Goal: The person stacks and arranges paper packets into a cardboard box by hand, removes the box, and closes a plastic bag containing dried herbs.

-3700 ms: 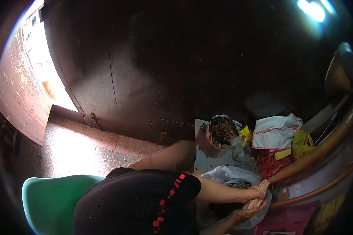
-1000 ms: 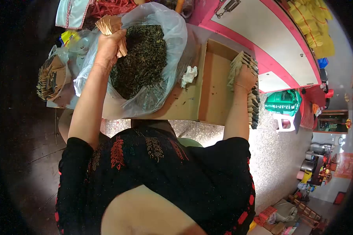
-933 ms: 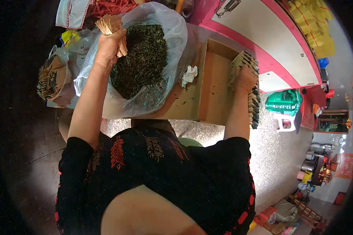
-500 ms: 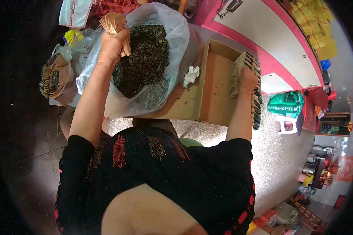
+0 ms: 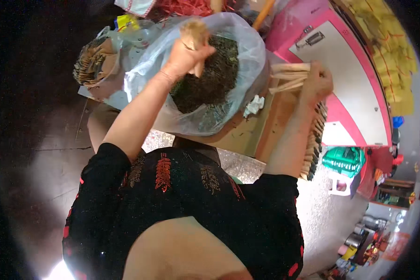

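My left hand (image 5: 185, 58) is closed around a bundle of small brown paper packets (image 5: 194, 33), blurred by motion, above an open clear plastic bag (image 5: 253, 56). Dark dried leaves (image 5: 205, 84) fill the bag. Over the far end of a shallow cardboard box (image 5: 268, 140), my right hand (image 5: 319, 83) curls round the ends of several pale paper packets (image 5: 289, 77) that point left. Below my right forearm, a row of packets with dark ends (image 5: 312, 149) stands along the box's right side. My forearm hides part of the box.
Crumpled white tissue (image 5: 254, 106) lies between the bag and the box. To the left stands a clear bag of folded brown packets (image 5: 95, 63). A pink and white cabinet (image 5: 345, 70) borders the right side, with a green package (image 5: 343, 161) on a white stool (image 5: 339, 186) nearby.
My view has shifted, so the table sits further right. My left hand has moved right over the leaves with its bundle. My right hand has moved to the box's far end, packets now fanned leftward.
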Tool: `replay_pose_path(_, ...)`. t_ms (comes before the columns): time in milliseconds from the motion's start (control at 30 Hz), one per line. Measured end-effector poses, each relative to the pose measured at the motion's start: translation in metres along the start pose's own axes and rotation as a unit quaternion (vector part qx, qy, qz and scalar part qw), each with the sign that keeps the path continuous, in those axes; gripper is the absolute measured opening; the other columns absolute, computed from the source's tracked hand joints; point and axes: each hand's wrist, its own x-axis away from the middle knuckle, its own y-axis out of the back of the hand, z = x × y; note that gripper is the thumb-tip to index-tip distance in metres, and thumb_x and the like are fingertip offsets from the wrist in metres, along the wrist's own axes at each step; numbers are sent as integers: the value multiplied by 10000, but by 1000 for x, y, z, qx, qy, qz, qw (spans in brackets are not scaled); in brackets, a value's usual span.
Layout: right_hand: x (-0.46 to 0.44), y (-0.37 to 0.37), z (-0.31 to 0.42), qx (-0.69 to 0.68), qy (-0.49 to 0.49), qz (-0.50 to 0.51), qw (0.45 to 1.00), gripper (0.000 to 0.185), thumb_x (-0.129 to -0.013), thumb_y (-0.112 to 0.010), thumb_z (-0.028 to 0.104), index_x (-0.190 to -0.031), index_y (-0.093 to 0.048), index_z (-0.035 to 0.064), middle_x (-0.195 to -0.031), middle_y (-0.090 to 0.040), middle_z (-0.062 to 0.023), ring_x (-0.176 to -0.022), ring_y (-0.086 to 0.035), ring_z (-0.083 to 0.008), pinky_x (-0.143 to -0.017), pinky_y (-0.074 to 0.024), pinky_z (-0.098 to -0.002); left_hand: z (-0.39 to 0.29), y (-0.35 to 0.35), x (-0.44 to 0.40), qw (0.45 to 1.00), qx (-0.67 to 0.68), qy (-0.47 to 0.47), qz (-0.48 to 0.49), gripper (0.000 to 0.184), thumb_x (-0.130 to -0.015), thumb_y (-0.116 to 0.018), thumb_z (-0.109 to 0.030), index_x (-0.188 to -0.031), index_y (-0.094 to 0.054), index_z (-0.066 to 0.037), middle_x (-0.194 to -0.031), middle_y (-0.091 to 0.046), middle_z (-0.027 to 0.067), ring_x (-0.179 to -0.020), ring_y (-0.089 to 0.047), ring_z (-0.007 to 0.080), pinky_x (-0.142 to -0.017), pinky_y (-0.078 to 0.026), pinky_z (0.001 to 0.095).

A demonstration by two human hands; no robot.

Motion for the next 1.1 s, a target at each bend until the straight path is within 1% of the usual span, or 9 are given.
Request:
replay_pose_path(100,17,-54,49,-126,-54,25,990,232,-721,-659,188,-665,-602,-30,-538,-553,-94,-522,-534,-165,-504,-425,-316,-1,6,7,995,-54,-59,59,393,-651,-778,-206,-957,-602,-32,-860,-615,25,-812,-566,136,-746,-460,286)
replay_pose_path(133,27,-69,68,-262,-177,56,947,203,-727,-646,157,-689,-607,-39,-582,-571,-86,-564,-554,-170,-528,-443,-317,-5,9,11,993,-75,-37,86,452,-643,-782,-209,-1005,-589,-20,-915,-617,50,-868,-571,159,-795,-455,290)
replay_pose_path(167,36,-84,82,-386,-296,90,869,175,-732,-633,126,-713,-612,-48,-627,-588,-79,-606,-574,-175,-551,-462,-318,-5,8,13,956,-183,-229,24,553,-636,-783,-223,-1095,-552,-17,-1047,-577,101,-1014,-532,190,-908,-407,305)
replay_pose_path(267,65,-126,104,-509,-380,101,766,134,-736,-604,77,-763,-606,-55,-768,-613,-110,-675,-601,-212,-582,-491,-344,-6,15,21,963,-185,-193,33,690,-609,-803,-201,-1193,-484,-19,-1196,-505,128,-1154,-442,242,-997,-322,327)
replay_pose_path(400,90,-134,124,-520,-432,143,723,162,-751,-577,28,-872,-556,-78,-830,-597,-139,-696,-612,-243,-589,-512,-363,-9,31,15,934,-251,-249,-46,748,-589,-814,-129,-1218,-427,-9,-1187,-512,115,-1060,-511,193,-924,-401,306)
replay_pose_path(567,100,-138,123,-530,-462,200,682,184,-772,-583,42,-902,-537,-80,-851,-588,-140,-694,-608,-247,-592,-512,-372,-13,39,10,971,-197,-130,31,439,-691,-721,-127,-1090,-567,-25,-964,-646,74,-892,-595,163,-850,-450,288)
replay_pose_path(800,103,-162,88,-426,-422,349,720,226,-806,-559,157,-894,-615,-43,-799,-614,-102,-699,-599,-203,-619,-478,-318,-44,28,-20,923,-316,-220,29,344,-691,-710,-174,-1000,-607,-62,-869,-631,150,-800,-619,284,-719,-482,339)
replay_pose_path(900,86,-163,55,-168,-56,382,907,266,-750,-620,183,-950,-610,9,-826,-620,-129,-742,-598,-257,-691,-464,-360,-53,25,-36,914,-359,-186,33,315,-682,-709,-251,-938,-619,-91,-842,-633,153,-810,-611,326,-700,-489,388)
replay_pose_path(1100,72,-80,128,-330,123,344,870,708,-632,-731,146,-1241,-398,4,-1074,-556,-151,-969,-538,-308,-844,-422,-371,-104,10,-44,864,-481,-132,69,306,-699,-657,-281,-900,-628,-52,-852,-645,150,-829,-626,311,-703,-502,397)
